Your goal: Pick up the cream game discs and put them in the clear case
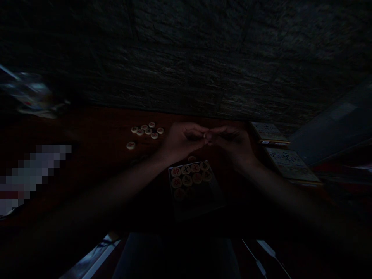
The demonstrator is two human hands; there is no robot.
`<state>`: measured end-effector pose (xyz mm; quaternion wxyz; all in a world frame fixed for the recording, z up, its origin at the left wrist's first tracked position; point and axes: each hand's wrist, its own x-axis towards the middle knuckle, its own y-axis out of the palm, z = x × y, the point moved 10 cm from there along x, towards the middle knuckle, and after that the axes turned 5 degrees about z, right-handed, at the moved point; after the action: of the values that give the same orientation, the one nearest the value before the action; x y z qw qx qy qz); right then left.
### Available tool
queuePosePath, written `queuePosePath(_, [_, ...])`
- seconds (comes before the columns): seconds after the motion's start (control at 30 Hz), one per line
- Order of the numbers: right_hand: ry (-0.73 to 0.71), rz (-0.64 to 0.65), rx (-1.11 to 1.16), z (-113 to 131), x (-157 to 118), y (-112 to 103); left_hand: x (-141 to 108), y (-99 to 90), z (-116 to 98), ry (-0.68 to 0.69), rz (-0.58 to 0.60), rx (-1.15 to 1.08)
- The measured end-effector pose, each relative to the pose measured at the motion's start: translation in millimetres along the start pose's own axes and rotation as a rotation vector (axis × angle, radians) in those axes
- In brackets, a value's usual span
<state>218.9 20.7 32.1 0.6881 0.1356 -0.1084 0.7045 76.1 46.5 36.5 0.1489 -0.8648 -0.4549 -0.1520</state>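
Observation:
The fingertips of my left hand (186, 137) and my right hand (232, 145) meet above the table, both pinched. A small pale spot shows where they touch, but the dim light hides what they hold, if anything. Just below lies a shallow square tray (207, 203) with Chinese chess pieces (187, 180) set in rows, their characters red or black. A lone piece (192, 159) rests at the tray's far edge. Left of my left hand, several more pieces (148, 131) lie loosely grouped on the table, with one piece (131, 145) apart from them.
Two flat boxes with printed lids, a far box (269, 131) and a nearer box (290, 164), lie on the right. A clear plastic cup (31, 93) with a straw stands at left. Behind the dark reddish table (99, 135) rises a rough stone wall (180, 73).

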Motion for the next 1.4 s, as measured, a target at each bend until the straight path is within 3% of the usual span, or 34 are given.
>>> queuePosePath(0.23, [-0.003,-0.024,-0.062,-1,1,-6,-1,-4.0,5,-0.072,-0.047,-0.092])
queuePosePath(0.47, [-0.1,-0.031,-0.176,10,-1,-9,-1,-8.9,15,-0.142,-0.088,-0.192])
queuePosePath(0.73, [-0.14,0.024,-0.15,13,-4,-1,0,-7.2,15,-0.12,-0.073,-0.222])
queuePosePath(1.4, [-0.359,0.05,-0.667,37,-14,3,0,0.2,22,-0.196,-0.029,-0.292])
